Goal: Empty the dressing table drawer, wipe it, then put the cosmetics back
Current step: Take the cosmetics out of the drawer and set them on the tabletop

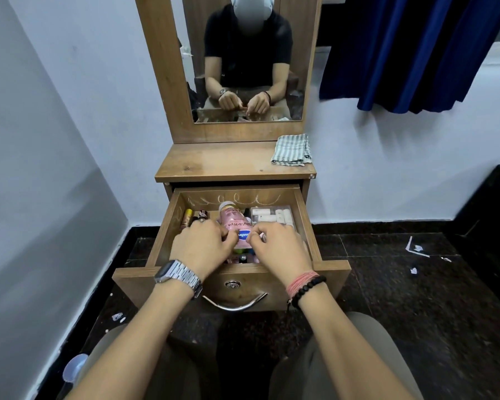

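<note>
Two hands reach down into the open drawer of a wooden dressing desk, forearms stretched forward side by side from a seated person's lap. The left hand, with a metal watch on its wrist, has its fingers curled down at the near end of a pink lotion bottle that lies on its side in the middle of the drawer. The right hand, with red thread and a black bead bracelet at the wrist, curls its fingers at the same end, beside the bottle's blue label; whether either hand actually grips the bottle cannot be told. Left of the bottle lie small tubes, and a clear plastic box of white pieces sits at the drawer's back right. A striped cloth lies folded on the desk's right corner, below the mirror.
</note>
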Tool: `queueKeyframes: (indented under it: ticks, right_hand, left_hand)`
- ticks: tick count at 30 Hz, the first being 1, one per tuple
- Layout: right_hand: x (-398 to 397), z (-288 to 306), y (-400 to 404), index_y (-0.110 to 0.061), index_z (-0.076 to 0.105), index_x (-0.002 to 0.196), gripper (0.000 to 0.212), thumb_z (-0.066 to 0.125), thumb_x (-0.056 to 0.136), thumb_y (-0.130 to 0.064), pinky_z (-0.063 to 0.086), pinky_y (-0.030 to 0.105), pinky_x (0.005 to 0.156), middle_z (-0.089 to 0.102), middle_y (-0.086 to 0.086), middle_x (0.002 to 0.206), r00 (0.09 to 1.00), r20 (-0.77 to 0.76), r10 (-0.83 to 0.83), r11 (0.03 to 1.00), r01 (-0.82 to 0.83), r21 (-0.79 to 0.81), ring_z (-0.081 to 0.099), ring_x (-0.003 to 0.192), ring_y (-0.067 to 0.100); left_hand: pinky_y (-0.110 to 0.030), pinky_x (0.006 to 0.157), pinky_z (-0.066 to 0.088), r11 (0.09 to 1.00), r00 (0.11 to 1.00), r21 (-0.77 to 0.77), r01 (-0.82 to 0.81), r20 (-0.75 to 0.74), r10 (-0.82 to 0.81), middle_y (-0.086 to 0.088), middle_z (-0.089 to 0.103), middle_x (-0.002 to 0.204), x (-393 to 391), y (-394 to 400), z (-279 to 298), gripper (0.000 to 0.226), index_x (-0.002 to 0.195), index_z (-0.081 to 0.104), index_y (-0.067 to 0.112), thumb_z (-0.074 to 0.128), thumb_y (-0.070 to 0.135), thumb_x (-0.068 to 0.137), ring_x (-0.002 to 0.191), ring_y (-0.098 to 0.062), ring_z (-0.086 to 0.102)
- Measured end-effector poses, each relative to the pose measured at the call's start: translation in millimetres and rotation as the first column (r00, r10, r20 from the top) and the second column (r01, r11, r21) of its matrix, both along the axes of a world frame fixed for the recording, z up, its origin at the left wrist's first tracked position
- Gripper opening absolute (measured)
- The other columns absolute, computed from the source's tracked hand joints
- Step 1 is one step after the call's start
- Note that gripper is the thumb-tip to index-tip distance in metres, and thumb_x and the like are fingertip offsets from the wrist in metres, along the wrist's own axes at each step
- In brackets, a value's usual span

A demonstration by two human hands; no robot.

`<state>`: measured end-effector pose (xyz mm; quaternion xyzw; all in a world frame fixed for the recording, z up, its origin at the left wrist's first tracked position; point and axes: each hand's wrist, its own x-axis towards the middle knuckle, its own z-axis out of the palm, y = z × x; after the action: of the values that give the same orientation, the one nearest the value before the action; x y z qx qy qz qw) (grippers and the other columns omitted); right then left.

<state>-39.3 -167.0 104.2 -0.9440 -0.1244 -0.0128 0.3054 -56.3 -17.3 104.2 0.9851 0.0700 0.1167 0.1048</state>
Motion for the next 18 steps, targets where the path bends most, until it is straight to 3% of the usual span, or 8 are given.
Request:
queueKeyframes:
  ticks: [4, 9, 12, 14, 18]
  right_hand:
    - [3.8, 0.0, -1.9, -0.026, 0.068, 0.089, 0.024, 0.044, 0.091, -0.03, 0.037, 0.022, 0.052, 0.067, 0.0, 0.074, 0.998, -0.069, -0.009, 0.999, 0.012, 0.053, 0.059, 0.071, 0.018]
    - [6.4, -2.3, -3.7, -0.029, 0.067, 0.085, 0.022, 0.046, 0.088, -0.03, 0.053, 0.027, 0.064, 0.07, -0.002, 0.077, 0.992, -0.126, -0.03, 0.994, 0.043, 0.097, 0.068, 0.074, 0.017]
    - [8.3, -3.3, -5.2, -0.032, 0.064, 0.085, 0.018, 0.046, 0.088, -0.032, 0.057, 0.032, 0.073, 0.072, -0.001, 0.08, 0.988, -0.148, -0.04, 0.99, 0.059, 0.131, 0.069, 0.078, 0.016]
    - [9.2, -3.1, -5.9, -0.034, 0.061, 0.085, 0.015, 0.047, 0.088, -0.031, 0.056, 0.032, 0.074, 0.072, 0.0, 0.08, 0.986, -0.161, -0.034, 0.989, 0.056, 0.137, 0.069, 0.081, 0.016]
    - [9.9, -3.0, -5.7, -0.033, 0.061, 0.088, 0.013, 0.048, 0.088, -0.034, 0.055, 0.031, 0.073, 0.071, 0.001, 0.084, 0.985, -0.172, -0.031, 0.99, 0.054, 0.127, 0.067, 0.085, 0.018]
  left_hand:
    - [-0.028, 0.061, 0.04, 0.998, 0.998, 0.024, 0.055, 0.024, -0.056, -0.006, 0.065, 0.082, 24.3, -13.3, 18.0, 0.035, 0.087, 0.07, 0.025, 0.043, 0.046, 0.092, 0.082, -0.029, 0.062]
    - [-0.033, 0.074, 0.051, 0.982, 0.974, -0.057, 0.182, -0.131, -0.188, -0.003, 0.07, 0.097, 79.1, -29.2, 17.5, 0.018, 0.095, 0.068, 0.024, 0.054, 0.033, 0.088, 0.091, -0.026, 0.064]
    - [-0.033, 0.086, 0.05, 0.976, 0.933, -0.076, 0.204, -0.287, -0.217, -0.011, 0.069, 0.109, 102.7, -40.4, 7.5, 0.026, 0.104, 0.07, 0.015, 0.057, 0.03, 0.089, 0.104, -0.03, 0.062]
    - [-0.029, 0.083, 0.044, 0.978, 0.891, -0.112, 0.177, -0.403, -0.207, -0.014, 0.066, 0.115, 113.3, -46.3, 2.4, 0.036, 0.112, 0.067, 0.008, 0.054, 0.034, 0.093, 0.109, -0.03, 0.06]
    - [-0.029, 0.075, 0.04, 0.992, 0.903, -0.11, 0.065, -0.417, -0.105, -0.018, 0.062, 0.121, 128.0, -53.1, -4.8, 0.043, 0.116, 0.061, 0.002, 0.058, 0.037, 0.091, 0.111, -0.032, 0.058]
